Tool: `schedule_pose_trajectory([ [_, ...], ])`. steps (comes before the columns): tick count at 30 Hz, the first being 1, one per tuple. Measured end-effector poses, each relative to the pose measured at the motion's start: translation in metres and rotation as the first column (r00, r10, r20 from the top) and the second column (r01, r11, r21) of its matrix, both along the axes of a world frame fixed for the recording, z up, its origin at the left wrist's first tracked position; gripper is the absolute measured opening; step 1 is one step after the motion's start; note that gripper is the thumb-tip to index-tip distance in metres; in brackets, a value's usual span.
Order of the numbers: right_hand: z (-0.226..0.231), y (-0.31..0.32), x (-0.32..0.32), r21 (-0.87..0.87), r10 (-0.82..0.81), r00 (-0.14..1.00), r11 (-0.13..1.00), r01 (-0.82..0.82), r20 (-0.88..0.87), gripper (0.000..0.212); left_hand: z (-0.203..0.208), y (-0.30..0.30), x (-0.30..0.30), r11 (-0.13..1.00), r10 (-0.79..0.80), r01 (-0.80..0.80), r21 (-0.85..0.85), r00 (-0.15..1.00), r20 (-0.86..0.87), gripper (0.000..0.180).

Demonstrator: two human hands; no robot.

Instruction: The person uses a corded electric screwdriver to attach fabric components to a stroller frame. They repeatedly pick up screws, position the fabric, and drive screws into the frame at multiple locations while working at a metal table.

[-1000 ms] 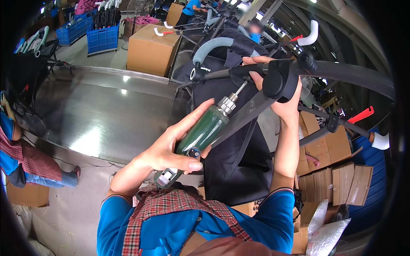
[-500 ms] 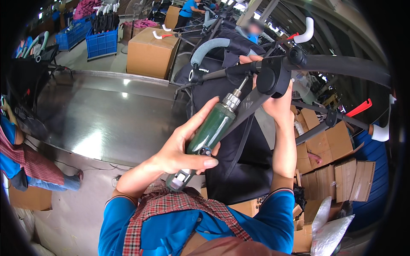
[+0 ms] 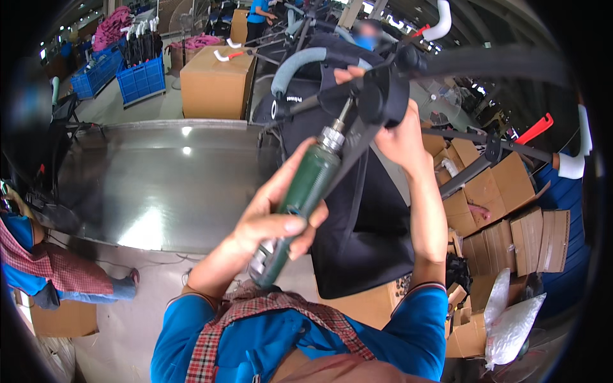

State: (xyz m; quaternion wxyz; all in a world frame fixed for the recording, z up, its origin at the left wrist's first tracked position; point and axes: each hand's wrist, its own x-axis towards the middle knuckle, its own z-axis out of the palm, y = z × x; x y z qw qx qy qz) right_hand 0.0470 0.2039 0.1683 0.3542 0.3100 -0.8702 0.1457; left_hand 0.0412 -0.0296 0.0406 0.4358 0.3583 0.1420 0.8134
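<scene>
My left hand (image 3: 262, 223) is wrapped round a green electric screwdriver (image 3: 308, 182), tilted with its silver chuck upward. The bit reaches the underside of a black frame joint (image 3: 382, 99) on a stroller; whether it sits in a screw is too small to tell. Behind that joint, my right hand (image 3: 402, 134) grips the frame, its fingertips showing above the tube and its palm partly hidden. Black stroller fabric (image 3: 357, 255) hangs below the joint, and a grey foam bumper bar (image 3: 297, 67) curves up to its left.
A metal worktable (image 3: 172, 179) stretches to the left. Beyond it stand a large cardboard box (image 3: 214, 83) and blue crates (image 3: 140, 80). Opened cartons (image 3: 498, 185) lie at the right beneath another frame with a red lever (image 3: 535, 129). A person in a checked apron (image 3: 70, 268) is at the far left.
The view has shifted, and the joint, screwdriver and both hands appear slightly farther left. The bit remains at the joint, and both hands keep their grips.
</scene>
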Motion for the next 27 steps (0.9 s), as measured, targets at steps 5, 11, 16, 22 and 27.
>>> schedule_pose_trajectory([
  [5,-0.024,0.090,0.058,-0.209,-0.295,0.881,0.950,0.231,-0.369,0.036,-0.050,-0.021,0.001,0.959,0.275,-0.276,-0.062,0.961,-0.025,0.105],
  [11,-0.132,0.289,0.110,-0.950,-0.444,0.882,0.310,-0.017,-0.160,0.027,-0.177,-0.045,0.044,0.601,0.723,-0.544,-0.586,0.682,0.109,0.092],
  [16,-0.273,0.266,0.042,-0.692,0.477,0.516,0.349,0.632,0.711,0.064,-0.251,-0.054,0.095,0.451,0.788,-0.383,-0.806,0.596,0.158,0.091],
  [22,-0.341,0.172,-0.048,-0.775,0.491,0.601,0.441,0.453,0.631,0.073,-0.306,-0.098,0.119,0.488,0.824,-0.354,-0.798,0.487,0.288,0.054],
  [27,-0.407,0.091,-0.132,-0.665,0.258,0.657,0.558,0.497,0.708,0.096,-0.363,-0.112,0.086,0.346,0.866,-0.304,-0.888,0.467,0.177,0.043],
])
